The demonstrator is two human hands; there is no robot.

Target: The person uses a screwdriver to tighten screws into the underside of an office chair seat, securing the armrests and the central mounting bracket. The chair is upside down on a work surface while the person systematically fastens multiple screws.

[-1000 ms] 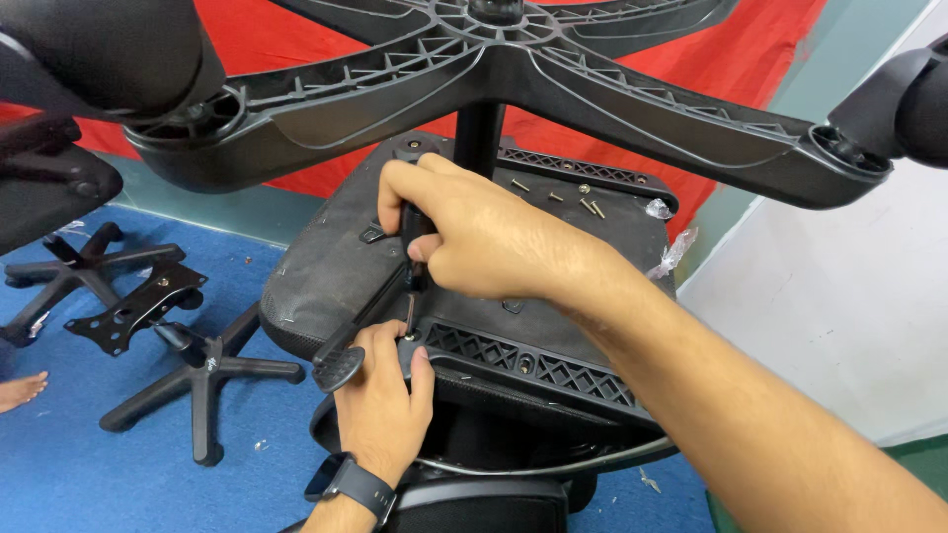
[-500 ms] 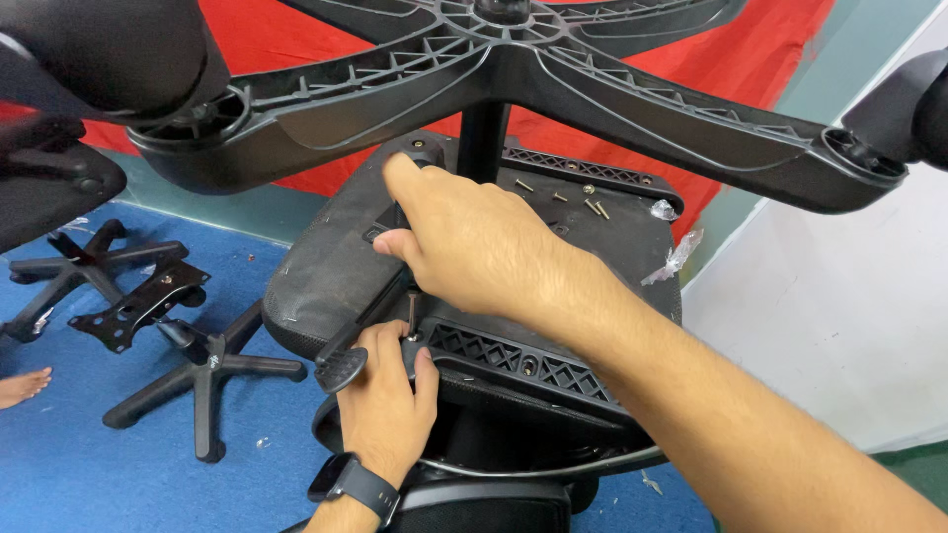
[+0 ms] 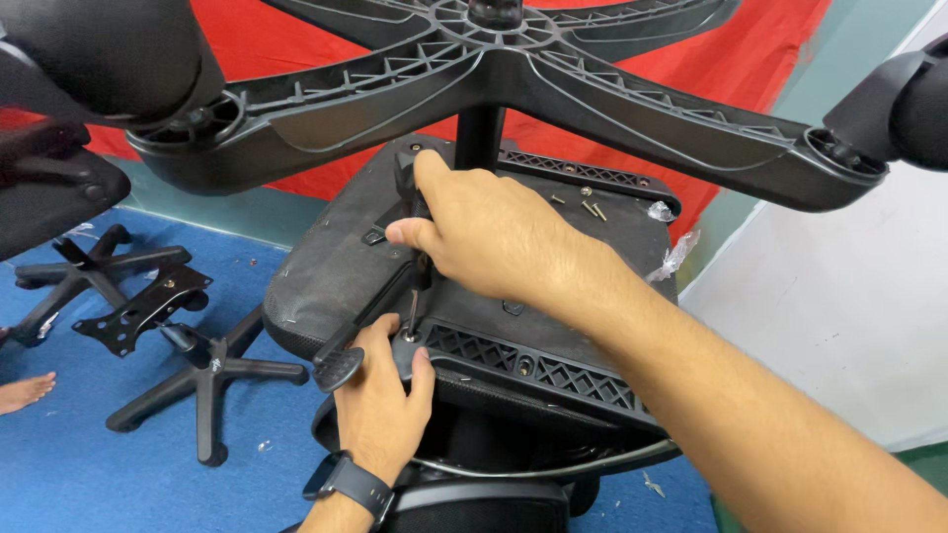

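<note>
Blue carpeted floor [image 3: 59, 464], red cloth backdrop [image 3: 296, 59] along the top of the frame, pale wall at right. Overturned office chair fills the centre: seat underside [image 3: 336, 266] facing up, gas column [image 3: 479, 138] rising from it, five-star base [image 3: 553, 89] spread across the top of the frame with casters at upper left and upper right.

Right hand [image 3: 494, 237], centre frame, clenched around the handle of a screwdriver [image 3: 413, 296]; shaft points down to a black bracket [image 3: 513, 365] at the seat's near edge. Left hand [image 3: 380, 395], lower centre, smartwatch [image 3: 346, 484] on the wrist, grasping the bracket's left end, thumb beside the screw point. Adjustment lever with paddle tip [image 3: 338, 367] just left of that hand.

Loose screws [image 3: 591, 207] and a clear plastic bag [image 3: 676, 257] lie on the seat underside, upper right of the right hand.

Handling, as judged: the bracket looks like stiff ribbed plastic, light, not fragile; best held by its solid end, clear of the ribs. Screwdriver handle smooth, wants a full grip. Chair looks top-heavy with the base up and likely to rock.

Room: base arms hang close above the right hand, so little space upward. Seat edge drops off near the left hand. Spare star bases [image 3: 197, 365] and a metal plate [image 3: 138, 306] lie at lower left on the floor, well apart. Another person's bare foot [image 3: 25, 393] at the left edge.
</note>
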